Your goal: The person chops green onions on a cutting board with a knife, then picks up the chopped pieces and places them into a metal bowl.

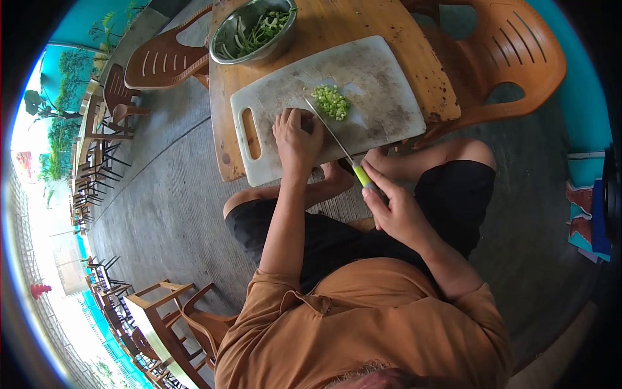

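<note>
My right hand (396, 211) is wrapped round the yellow-green and grey handle of a kitchen knife (354, 162). The blade slants up and left over a white cutting board (382, 65), its tip near a small heap of finely chopped pale-green vegetable (331, 102). My left hand (298, 139) rests on the board just left of the blade. Its fingers are curled in, and whatever they hold, if anything, is hidden beneath them. The board lies on a wooden table (337, 19), its handle slot at the left and its near edge toward my lap.
Behind the board's left end stands a metal bowl (220, 58) of cut greens and pale strips. An orange-brown plastic chair (541, 48) is close on the table's right, and a brown chair (152, 61) on its left. More tables and chairs line the left side.
</note>
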Demonstrator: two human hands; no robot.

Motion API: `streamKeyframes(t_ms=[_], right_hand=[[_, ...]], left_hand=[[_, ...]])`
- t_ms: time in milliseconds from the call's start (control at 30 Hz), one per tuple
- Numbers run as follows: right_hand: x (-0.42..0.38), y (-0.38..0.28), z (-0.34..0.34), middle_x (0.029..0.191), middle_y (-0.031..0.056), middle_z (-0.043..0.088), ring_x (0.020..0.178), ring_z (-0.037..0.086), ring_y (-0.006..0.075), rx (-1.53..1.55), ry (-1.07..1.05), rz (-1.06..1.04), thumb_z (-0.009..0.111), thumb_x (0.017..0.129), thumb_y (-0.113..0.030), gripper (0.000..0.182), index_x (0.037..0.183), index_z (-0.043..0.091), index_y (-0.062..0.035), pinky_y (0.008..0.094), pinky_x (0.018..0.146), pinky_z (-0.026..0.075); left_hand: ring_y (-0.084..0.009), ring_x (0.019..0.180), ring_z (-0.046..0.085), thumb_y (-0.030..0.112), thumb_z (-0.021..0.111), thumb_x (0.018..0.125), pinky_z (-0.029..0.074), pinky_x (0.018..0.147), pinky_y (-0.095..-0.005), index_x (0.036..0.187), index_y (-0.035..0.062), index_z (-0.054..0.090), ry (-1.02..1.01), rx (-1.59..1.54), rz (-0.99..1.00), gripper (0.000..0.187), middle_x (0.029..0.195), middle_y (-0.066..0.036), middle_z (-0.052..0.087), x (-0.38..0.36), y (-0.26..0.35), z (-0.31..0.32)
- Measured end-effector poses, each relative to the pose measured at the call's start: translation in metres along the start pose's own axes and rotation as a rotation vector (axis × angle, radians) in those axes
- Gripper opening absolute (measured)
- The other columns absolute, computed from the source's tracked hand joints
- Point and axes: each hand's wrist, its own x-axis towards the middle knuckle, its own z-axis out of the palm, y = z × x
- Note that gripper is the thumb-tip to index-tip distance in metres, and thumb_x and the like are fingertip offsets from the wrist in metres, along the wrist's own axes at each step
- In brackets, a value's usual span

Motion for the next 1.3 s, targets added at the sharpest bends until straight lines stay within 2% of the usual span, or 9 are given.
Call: streamKeyframes(t_ms=[33,100,133,200,300,433,733,1233,1300], right_hand=[[0.004,-0.002,0.001,0.086,0.0148,0.069,0.071,0.066,0.0176,0.0,0.0,-0.003,0.063,0.108,-0.013,0.052,0.155,0.051,0.006,0.0331,0.068,0.054],[0.012,-0.006,0.001,0.078,0.0039,0.063,0.057,0.057,0.0077,0.229,-0.015,0.102,0.061,0.111,-0.015,0.053,0.16,0.048,0.0018,0.0264,0.054,0.048],[0.012,-0.008,0.001,0.078,0.0039,0.063,0.057,0.057,0.0077,0.225,-0.019,0.097,0.061,0.111,-0.015,0.053,0.16,0.048,0.0018,0.0264,0.054,0.048],[0.012,-0.013,-0.002,0.079,-0.0022,0.058,0.052,0.051,0.0029,0.297,0.003,0.13,0.058,0.113,-0.015,0.054,0.163,0.044,-0.0008,0.022,0.048,0.043],[0.008,-0.016,-0.011,0.086,0.0004,0.059,0.052,0.052,0.0037,0.311,-0.028,0.142,0.055,0.114,-0.015,0.053,0.164,0.043,-0.0021,0.0219,0.047,0.044],[0.002,-0.011,-0.014,0.094,0.0031,0.062,0.052,0.053,0.0046,0.361,-0.053,0.161,0.053,0.114,-0.015,0.052,0.164,0.042,-0.0025,0.0217,0.047,0.045],[-0.004,-0.011,-0.011,0.095,0.0045,0.064,0.053,0.054,0.0054,0.325,-0.08,0.145,0.052,0.114,-0.014,0.052,0.164,0.042,-0.0024,0.0223,0.048,0.047],[0.002,-0.011,-0.027,0.088,0.0001,0.064,0.052,0.05,0.0028,0.32,-0.131,0.226,0.051,0.113,-0.014,0.052,0.163,0.043,-0.0018,0.0216,0.046,0.043],[0.007,-0.013,-0.027,0.087,0.0016,0.065,0.054,0.053,0.0041,0.288,-0.117,0.229,0.052,0.113,-0.015,0.05,0.161,0.046,-0.0002,0.0232,0.049,0.046]], left_hand=[[-0.0345,0.096,0.064,0.013,0.078,0.083,0.049,0.091,-0.0475,0.09,0.0057,0.068,0.002,0.001,0.002,0.014,0.095,-0.011,0.068,0.0,0.001,-0.001],[-0.0344,0.1,0.066,0.012,0.077,0.085,0.049,0.097,-0.0466,0.092,0.0044,0.072,-0.005,-0.016,-0.017,0.012,0.097,-0.012,0.069,0.0,0.004,-0.003],[-0.0344,0.1,0.066,0.012,0.077,0.085,0.049,0.097,-0.0466,0.092,0.0044,0.072,0.003,-0.015,-0.017,0.012,0.097,-0.012,0.069,0.0,0.005,-0.005],[-0.0342,0.1,0.066,0.014,0.076,0.086,0.049,0.097,-0.0469,0.092,0.0049,0.072,-0.019,-0.039,-0.027,0.012,0.098,-0.011,0.069,0.0,0.006,-0.007],[-0.0321,0.097,0.065,0.013,0.077,0.084,0.049,0.092,-0.0459,0.092,0.0062,0.071,0.024,-0.027,0.007,0.012,0.095,-0.009,0.069,0.0,0.003,-0.002],[-0.0337,0.099,0.066,0.016,0.077,0.087,0.05,0.097,-0.0456,0.093,0.0056,0.074,-0.003,-0.029,-0.025,0.012,0.097,-0.011,0.07,0.0,0.002,-0.002],[-0.0308,0.096,0.066,0.013,0.077,0.086,0.048,0.092,-0.0446,0.094,0.0069,0.073,0.02,-0.03,0.019,0.011,0.095,-0.008,0.07,0.0,0.0,-0.001],[-0.0336,0.096,0.064,0.013,0.075,0.088,0.048,0.093,-0.0464,0.091,0.0044,0.069,-0.015,-0.035,-0.007,0.011,0.095,-0.01,0.069,0.001,0.001,-0.002],[-0.0341,0.096,0.064,0.012,0.075,0.089,0.048,0.093,-0.0468,0.092,0.004,0.069,-0.004,-0.055,0.007,0.01,0.095,-0.011,0.069,0.001,0.001,-0.003]])
